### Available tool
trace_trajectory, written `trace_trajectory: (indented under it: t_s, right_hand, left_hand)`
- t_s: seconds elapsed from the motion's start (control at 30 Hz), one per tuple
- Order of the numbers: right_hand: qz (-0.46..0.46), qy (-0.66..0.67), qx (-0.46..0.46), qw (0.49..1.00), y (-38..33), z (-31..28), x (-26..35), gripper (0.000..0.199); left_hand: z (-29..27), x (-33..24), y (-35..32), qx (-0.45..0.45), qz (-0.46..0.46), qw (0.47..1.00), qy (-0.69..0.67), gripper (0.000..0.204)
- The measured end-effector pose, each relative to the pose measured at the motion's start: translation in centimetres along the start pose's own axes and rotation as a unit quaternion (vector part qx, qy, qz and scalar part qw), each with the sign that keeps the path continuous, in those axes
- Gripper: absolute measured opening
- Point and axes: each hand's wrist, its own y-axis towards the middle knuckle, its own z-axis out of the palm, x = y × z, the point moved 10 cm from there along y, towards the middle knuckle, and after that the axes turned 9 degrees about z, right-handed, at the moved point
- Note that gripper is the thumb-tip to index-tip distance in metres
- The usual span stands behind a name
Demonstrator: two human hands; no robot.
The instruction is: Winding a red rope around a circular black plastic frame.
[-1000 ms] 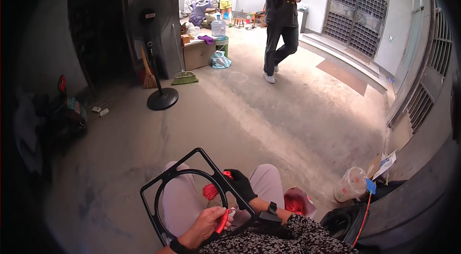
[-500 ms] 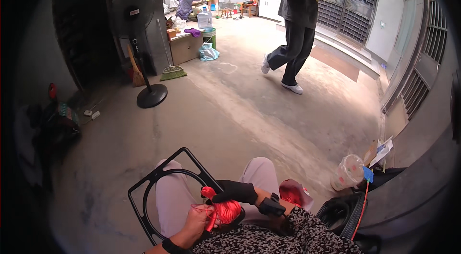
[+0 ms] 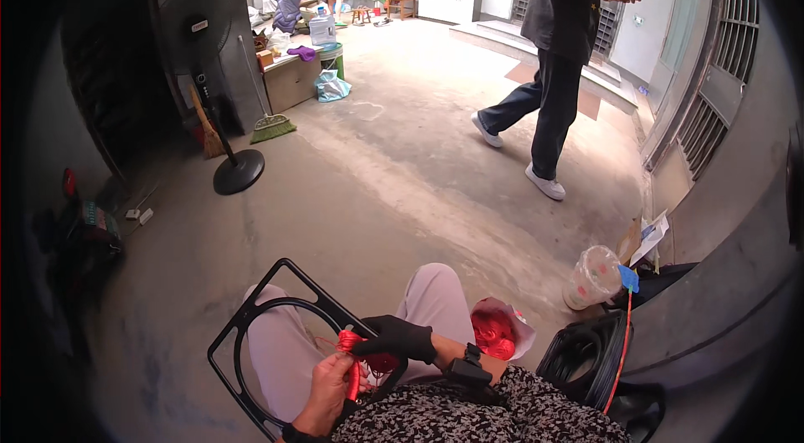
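Walking person (image 3: 563,58) now nearer, mid-floor

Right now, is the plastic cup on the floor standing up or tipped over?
Tipped: the plastic cup leans sideways on the concrete floor.

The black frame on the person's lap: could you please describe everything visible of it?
The black frame is a flat, squarish plate with rounded corners and a large round opening, probably plastic. It lies tilted across the thighs. The left hand holds red cord against its near edge, and the black-gloved right hand rests on the same spot.
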Motion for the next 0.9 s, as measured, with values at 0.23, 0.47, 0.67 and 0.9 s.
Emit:
trace_trajectory:
  t_s: [0.23,0.47,0.67,0.9]
  right_hand:
    - [0.007,0.104,0.06,0.993,-0.9,1.0,-2.3,0.035]
    - [-0.031,0.39,-0.089,0.916,-6.3,-11.0,-6.6,0.037]
    - [-0.113,0.504,-0.188,0.835,-11.8,-22.3,-11.0,0.029]
    - [0.018,0.326,-0.341,0.882,-14.1,-22.7,-12.2,0.034]
  left_hand:
    - [-0.8,-0.2,0.1,-0.009,0.02,1.0,-0.022,0.023]
    - [-1.0,-0.5,-0.2,-0.011,-0.019,0.998,-0.063,0.025]
    - [-1.5,0.2,-0.2,-0.025,-0.026,0.994,-0.106,0.025]
    - [-1.1,0.0,-0.1,-0.022,-0.011,0.993,-0.111,0.021]
